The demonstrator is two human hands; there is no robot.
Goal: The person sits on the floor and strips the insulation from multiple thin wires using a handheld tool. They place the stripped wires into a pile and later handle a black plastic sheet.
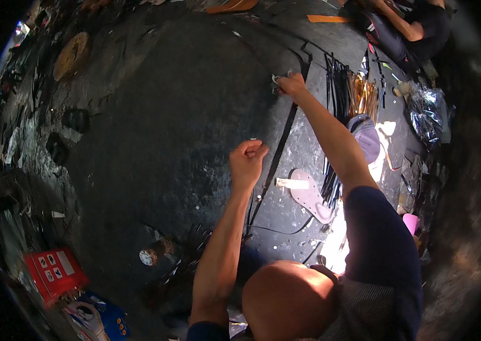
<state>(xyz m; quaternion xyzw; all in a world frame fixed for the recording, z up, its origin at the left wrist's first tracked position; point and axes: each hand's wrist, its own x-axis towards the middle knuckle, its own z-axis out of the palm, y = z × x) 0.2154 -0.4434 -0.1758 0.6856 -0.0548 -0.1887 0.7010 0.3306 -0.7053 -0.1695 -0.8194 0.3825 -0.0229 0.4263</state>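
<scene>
My right hand (290, 84) reaches far out over the dark work surface (155, 125), its fingers closed. A small silvery-white thing (275, 79) sticks out from its left side; the kind cannot be told. Nearer and to the left, my left hand (245, 163) is raised with its fingers curled in. A tiny pale bit shows at its fingertips, and what it pinches, if anything, is too small to name. A long black strip (279, 149) runs slantwise along the surface, passing behind the right hand and to the right of the left hand.
A pale shoe sole (311, 200) lies right of the strip, a white block (293, 183) across it. Beyond are black strips (336, 85), gold strips (361, 94) and a purplish rounded item (365, 139). Another person (416, 34) sits far right. Lower left are red (56, 274) and blue (97, 315) packages.
</scene>
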